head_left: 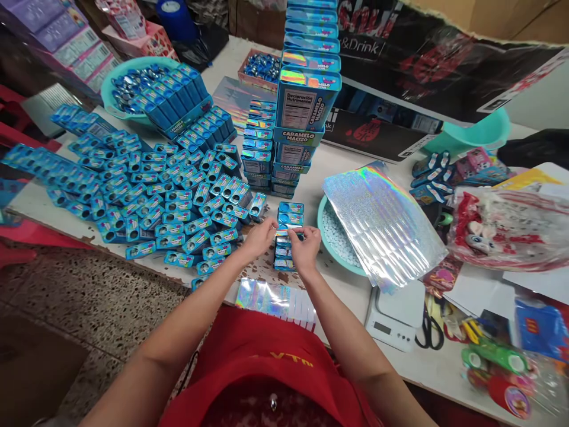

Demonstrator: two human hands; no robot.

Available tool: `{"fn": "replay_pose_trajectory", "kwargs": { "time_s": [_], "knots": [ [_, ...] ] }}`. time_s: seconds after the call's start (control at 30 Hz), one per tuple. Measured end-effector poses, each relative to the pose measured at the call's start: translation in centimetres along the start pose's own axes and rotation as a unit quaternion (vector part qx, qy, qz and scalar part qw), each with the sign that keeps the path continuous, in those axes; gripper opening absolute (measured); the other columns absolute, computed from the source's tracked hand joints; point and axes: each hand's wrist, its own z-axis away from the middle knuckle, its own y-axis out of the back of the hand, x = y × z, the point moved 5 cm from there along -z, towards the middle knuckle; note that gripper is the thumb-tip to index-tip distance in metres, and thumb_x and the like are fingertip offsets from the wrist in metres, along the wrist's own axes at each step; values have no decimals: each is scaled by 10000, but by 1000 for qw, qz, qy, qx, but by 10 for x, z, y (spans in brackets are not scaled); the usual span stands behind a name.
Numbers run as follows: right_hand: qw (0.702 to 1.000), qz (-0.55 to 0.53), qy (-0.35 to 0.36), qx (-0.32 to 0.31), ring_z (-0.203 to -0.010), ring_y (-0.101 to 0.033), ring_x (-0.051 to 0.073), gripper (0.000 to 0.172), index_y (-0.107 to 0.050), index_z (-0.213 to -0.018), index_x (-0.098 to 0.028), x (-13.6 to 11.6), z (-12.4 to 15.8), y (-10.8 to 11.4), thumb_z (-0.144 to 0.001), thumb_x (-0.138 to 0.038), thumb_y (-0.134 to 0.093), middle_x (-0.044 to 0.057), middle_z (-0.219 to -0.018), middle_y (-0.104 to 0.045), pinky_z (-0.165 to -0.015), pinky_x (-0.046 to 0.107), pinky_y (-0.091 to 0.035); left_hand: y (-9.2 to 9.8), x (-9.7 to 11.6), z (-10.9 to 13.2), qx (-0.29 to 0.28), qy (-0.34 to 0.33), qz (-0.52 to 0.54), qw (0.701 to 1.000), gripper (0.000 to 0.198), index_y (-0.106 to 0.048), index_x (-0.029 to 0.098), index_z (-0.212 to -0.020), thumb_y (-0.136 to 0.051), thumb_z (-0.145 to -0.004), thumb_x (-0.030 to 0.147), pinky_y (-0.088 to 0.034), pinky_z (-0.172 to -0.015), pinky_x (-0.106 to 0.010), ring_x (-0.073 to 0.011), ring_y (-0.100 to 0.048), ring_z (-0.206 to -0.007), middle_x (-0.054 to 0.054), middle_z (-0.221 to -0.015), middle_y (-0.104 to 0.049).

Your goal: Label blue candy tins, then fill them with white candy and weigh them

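A short row of small blue candy boxes [290, 208] stands on the table in front of me. Over the middle of this row, my left hand [260, 239] and my right hand [306, 248] face each other, fingertips pinched. A thin shiny strip [283, 233] stretches between them across a box top; its ends are covered by my fingers. Close to the table's front edge lies a holographic sticker sheet [275, 300] cut into strips. Left of my hands spreads a large group of similar blue boxes [178, 204] with round holes in their tops.
Tall stacks of display cartons [297, 107] rise behind the row. To the right are a turquoise basin [324, 237] of white pellets, a large holographic sheet [384, 222], a kitchen scale [393, 332] and scissors [429, 329]. Another basin [106, 98] of wrapped candies sits back left.
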Motion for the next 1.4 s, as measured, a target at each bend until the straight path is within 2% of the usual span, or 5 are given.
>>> {"fn": "replay_pose_trajectory", "kwargs": {
  "time_s": [0.33,0.6,0.87,1.13,1.4],
  "knots": [
    [995,94,44,9,-930,-445,247,63,-592,-715,-179,4,-6,-15,-749,-230,-579,77,-903,-478,-866,383,-367,-19,-21,-26,-18,-29,-42,999,185,-480,194,-999,-363,-856,199,-428,-706,-301,-199,-580,-797,-46,-859,-598],
    [994,97,25,34,-919,-449,246,165,-441,-832,-205,8,-7,-14,-729,-212,-569,74,-921,-458,-848,385,-384,-55,-42,-21,-28,131,-25,991,230,-439,179,-1086,-325,-887,200,-451,-747,-314,-200,-602,-861,-69,-913,-633],
    [996,89,18,0,-881,-498,229,44,-484,-794,-199,6,-13,-9,-768,-172,-460,74,-914,-479,-832,386,-409,-40,-54,1,-74,185,-118,973,224,-535,200,-1030,-411,-854,261,-438,-786,-348,-255,-604,-958,-109,-995,-649],
    [990,38,125,-52,-901,-540,205,161,-532,-952,-208,36,71,62,-901,-263,-389,65,-916,-560,-805,369,-450,-86,-33,99,-230,30,-193,953,332,-624,232,-1030,-545,-778,432,-353,-932,-442,-309,-490,-1115,-103,-1111,-623],
    [930,184,219,-230,-1053,-520,266,300,-557,-1170,-241,82,131,45,-890,-279,-457,111,-1138,-593,-856,443,-453,-95,-32,93,-279,51,-145,948,246,-667,241,-846,-421,-835,252,-420,-783,-293,-207,-605,-910,-47,-936,-672]
  ]
}}
